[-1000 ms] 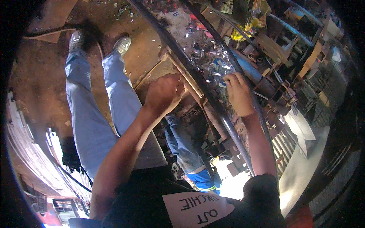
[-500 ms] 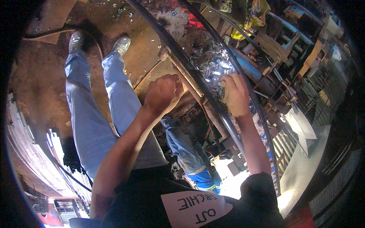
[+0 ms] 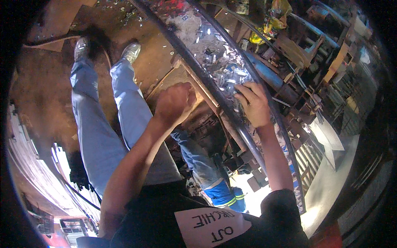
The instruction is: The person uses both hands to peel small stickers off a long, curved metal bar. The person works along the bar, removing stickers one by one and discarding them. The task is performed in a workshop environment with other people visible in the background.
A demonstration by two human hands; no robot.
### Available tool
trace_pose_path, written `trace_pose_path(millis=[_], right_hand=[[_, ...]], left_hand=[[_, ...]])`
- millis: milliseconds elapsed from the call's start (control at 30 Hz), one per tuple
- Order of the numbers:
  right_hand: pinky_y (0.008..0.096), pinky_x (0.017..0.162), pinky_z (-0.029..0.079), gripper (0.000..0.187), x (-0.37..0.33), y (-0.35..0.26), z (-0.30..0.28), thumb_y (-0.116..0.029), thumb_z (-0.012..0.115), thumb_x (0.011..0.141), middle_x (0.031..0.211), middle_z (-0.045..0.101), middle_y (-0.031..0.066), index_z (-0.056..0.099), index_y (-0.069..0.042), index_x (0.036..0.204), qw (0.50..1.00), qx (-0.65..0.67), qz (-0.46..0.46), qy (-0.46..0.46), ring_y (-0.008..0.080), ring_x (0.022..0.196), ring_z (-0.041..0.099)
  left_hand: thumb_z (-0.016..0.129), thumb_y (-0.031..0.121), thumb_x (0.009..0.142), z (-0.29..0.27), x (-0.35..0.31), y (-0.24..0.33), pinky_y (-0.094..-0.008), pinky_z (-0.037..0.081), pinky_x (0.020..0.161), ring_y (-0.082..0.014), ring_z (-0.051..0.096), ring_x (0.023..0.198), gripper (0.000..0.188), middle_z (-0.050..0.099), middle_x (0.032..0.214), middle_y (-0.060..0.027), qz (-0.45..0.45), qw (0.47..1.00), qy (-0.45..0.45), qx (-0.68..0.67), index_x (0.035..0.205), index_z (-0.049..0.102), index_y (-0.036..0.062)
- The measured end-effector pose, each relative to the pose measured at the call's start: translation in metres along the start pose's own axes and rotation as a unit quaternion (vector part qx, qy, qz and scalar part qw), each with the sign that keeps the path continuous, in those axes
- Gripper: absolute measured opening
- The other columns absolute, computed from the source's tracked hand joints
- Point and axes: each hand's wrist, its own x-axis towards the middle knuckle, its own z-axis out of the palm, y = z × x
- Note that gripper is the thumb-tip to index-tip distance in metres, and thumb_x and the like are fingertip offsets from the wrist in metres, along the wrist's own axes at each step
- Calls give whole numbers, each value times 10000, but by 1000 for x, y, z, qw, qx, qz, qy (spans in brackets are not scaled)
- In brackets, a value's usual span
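My left hand (image 3: 175, 103) is curled into a fist beside the near side of a long bench tray with dark raised rails. What it holds, if anything, is hidden inside the fingers. Over the tray, my right hand (image 3: 255, 104) has its fingers apart and slightly bent, the tips at the edge of a heap of small shiny metal pieces (image 3: 231, 74). I see nothing clearly gripped in it. A dark rail (image 3: 198, 71) runs between my two hands, and a second rail (image 3: 231, 39) bounds the tray's other side.
A rusty metal bar (image 3: 202, 87) lies along the near rail. Blue pipe (image 3: 266, 70), a yellow bag (image 3: 262, 35) and metal frames crowd the right. Another person's blue trousers (image 3: 200, 165) show below the bench. A hose (image 3: 53, 41) crosses the floor at upper left.
My right hand's fingers have spread from a tighter curl. More of the metal heap shows beside them. My left fist stays closed in nearly the same place.
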Motion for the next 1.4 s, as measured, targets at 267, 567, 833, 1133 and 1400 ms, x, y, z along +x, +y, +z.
trace_pose_path(millis=[267, 567, 833, 1133, 1400], right_hand=[[422, 732, 495, 104, 5, 3, 10, -35, 664, 749, 901, 615, 90, 641, -50, 849, 999, -16, -41, 23, 311, 854, 592], [428, 815, 473, 196, -2, 7, -4, -45, 680, 760, 952, 576, 109, 627, -44, 949, 998, -8, -57, -29, 322, 946, 551], [408, 820, 493, 241, -3, 10, -12, -50, 671, 770, 998, 588, 110, 646, -41, 1009, 998, 43, -38, -20, 317, 955, 570], [433, 828, 470, 150, -8, 10, 5, -63, 550, 830, 969, 564, 147, 593, -1, 960, 994, -92, -49, -12, 344, 955, 550], [447, 876, 464, 145, -9, 4, 6, -62, 553, 841, 1023, 565, 158, 594, 2, 965, 995, -97, -18, -17, 351, 1003, 548]], left_hand=[[547, 301, 861, 18, 3, -23, -529, 520, 687, -383, 641, 679, 283, 647, 748, -207, 58, 989, -30, 134, 933, 654, 49], [498, 317, 899, -11, 3, 0, -562, 518, 730, -415, 665, 792, 324, 661, 815, -242, -41, 997, -5, 71, 885, 641, 26], [492, 289, 899, -16, 5, 0, -539, 524, 768, -427, 655, 833, 306, 669, 910, -230, -60, 995, -41, 72, 949, 644, 28], [527, 297, 890, -14, 0, 1, -526, 533, 751, -416, 660, 809, 288, 681, 884, -209, -73, 994, -19, 80, 969, 673, 61], [540, 265, 883, -2, -1, -21, -508, 535, 744, -411, 661, 807, 274, 676, 880, -228, -23, 988, -8, 154, 1022, 653, 57]])
